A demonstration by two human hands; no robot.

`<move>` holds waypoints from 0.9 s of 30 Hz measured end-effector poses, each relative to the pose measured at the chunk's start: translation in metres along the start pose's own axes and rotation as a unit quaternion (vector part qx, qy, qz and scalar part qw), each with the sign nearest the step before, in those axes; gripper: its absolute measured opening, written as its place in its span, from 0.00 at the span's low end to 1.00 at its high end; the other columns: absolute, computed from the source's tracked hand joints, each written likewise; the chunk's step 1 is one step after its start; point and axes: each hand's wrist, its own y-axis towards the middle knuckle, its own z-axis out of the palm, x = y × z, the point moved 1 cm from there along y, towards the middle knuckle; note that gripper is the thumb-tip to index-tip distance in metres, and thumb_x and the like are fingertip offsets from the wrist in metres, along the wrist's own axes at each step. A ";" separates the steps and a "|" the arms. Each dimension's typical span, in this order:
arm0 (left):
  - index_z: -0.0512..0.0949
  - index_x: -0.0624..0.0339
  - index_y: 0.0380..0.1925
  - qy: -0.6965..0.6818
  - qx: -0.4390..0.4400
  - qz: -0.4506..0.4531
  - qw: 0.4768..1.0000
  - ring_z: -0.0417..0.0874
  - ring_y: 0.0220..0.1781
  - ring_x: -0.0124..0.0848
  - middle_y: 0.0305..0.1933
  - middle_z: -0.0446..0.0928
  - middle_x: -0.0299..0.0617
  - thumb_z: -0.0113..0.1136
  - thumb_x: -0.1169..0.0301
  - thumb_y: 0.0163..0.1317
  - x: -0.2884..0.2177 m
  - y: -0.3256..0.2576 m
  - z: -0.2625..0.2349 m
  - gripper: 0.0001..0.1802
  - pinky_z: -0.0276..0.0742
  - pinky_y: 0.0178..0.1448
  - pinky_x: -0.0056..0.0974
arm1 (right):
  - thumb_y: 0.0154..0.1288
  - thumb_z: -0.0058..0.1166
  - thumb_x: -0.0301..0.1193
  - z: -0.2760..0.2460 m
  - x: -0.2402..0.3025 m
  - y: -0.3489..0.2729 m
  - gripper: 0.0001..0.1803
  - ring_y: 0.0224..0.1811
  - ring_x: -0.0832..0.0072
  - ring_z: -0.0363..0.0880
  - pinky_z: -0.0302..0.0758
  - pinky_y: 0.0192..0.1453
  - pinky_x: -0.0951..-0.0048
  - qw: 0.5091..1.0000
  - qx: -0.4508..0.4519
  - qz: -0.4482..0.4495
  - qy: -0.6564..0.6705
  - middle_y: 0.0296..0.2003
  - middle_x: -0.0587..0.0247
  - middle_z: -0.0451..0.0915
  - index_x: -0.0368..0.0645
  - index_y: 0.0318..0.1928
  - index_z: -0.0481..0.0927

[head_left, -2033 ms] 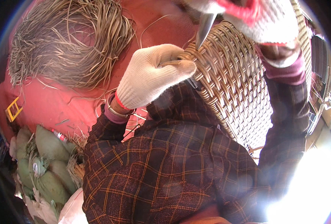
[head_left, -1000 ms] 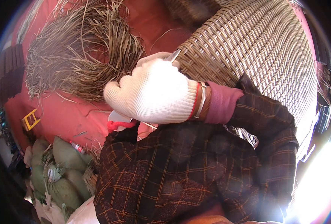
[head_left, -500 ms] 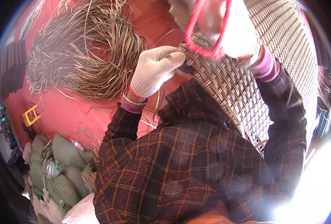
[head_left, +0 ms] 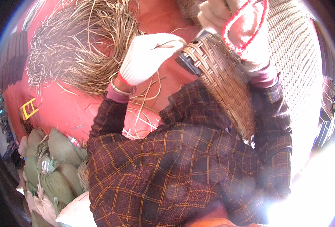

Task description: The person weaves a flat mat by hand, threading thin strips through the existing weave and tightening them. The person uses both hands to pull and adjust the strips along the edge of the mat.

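Note:
My left hand [head_left: 150, 56], in a white knit glove with a red-edged cuff, is closed, fingers pressed together just left of a corner of a brown woven wicker piece [head_left: 220, 72]. What it pinches, if anything, I cannot make out. A dark frame part [head_left: 189, 63] shows at that corner. The wicker slants down toward my lap. Over its upper edge, my gloved right hand [head_left: 216, 17] is curled round it; the fingertips are partly hidden. The glove's loose cuff [head_left: 265, 19] gapes in a red-rimmed loop near the right wrist.
A large heap of tan flat strands [head_left: 84, 49] lies on the red ground sheet [head_left: 88, 113] at far left. Green sacks [head_left: 57, 181], a yellow plastic piece [head_left: 29, 109] and a bottle [head_left: 75, 141] are at left. A larger wicker surface [head_left: 296, 49] stands at right.
My left hand has moved left, off the wicker corner it was touching. The wicker piece has turned and looks narrower. My right hand has shifted, its cuff loop now further right.

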 end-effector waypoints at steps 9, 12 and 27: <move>0.86 0.69 0.50 -0.046 0.189 0.145 0.970 0.89 0.48 0.33 0.49 0.88 0.47 0.64 0.73 0.71 0.008 0.042 -0.029 0.13 0.85 0.55 0.36 | 0.85 0.38 0.39 -0.023 -0.007 0.006 0.18 0.16 0.79 0.57 0.59 0.21 0.73 0.983 0.114 -0.062 0.129 0.19 0.75 0.58 0.36 0.52 0.73; 0.86 0.70 0.49 -0.052 0.207 0.158 0.964 0.89 0.48 0.35 0.49 0.88 0.48 0.63 0.72 0.71 0.010 0.048 -0.029 0.13 0.85 0.55 0.37 | 0.85 0.37 0.41 -0.036 -0.002 0.009 0.19 0.17 0.79 0.57 0.59 0.22 0.73 0.979 0.118 -0.086 0.144 0.20 0.75 0.58 0.37 0.54 0.71; 0.85 0.69 0.51 -0.001 0.157 0.171 0.973 0.89 0.49 0.34 0.51 0.88 0.46 0.61 0.73 0.71 0.005 0.039 -0.020 0.14 0.85 0.56 0.37 | 0.87 0.38 0.43 -0.017 0.006 -0.011 0.19 0.13 0.82 0.51 0.54 0.19 0.74 0.988 0.103 -0.039 0.108 0.16 0.77 0.58 0.41 0.51 0.76</move>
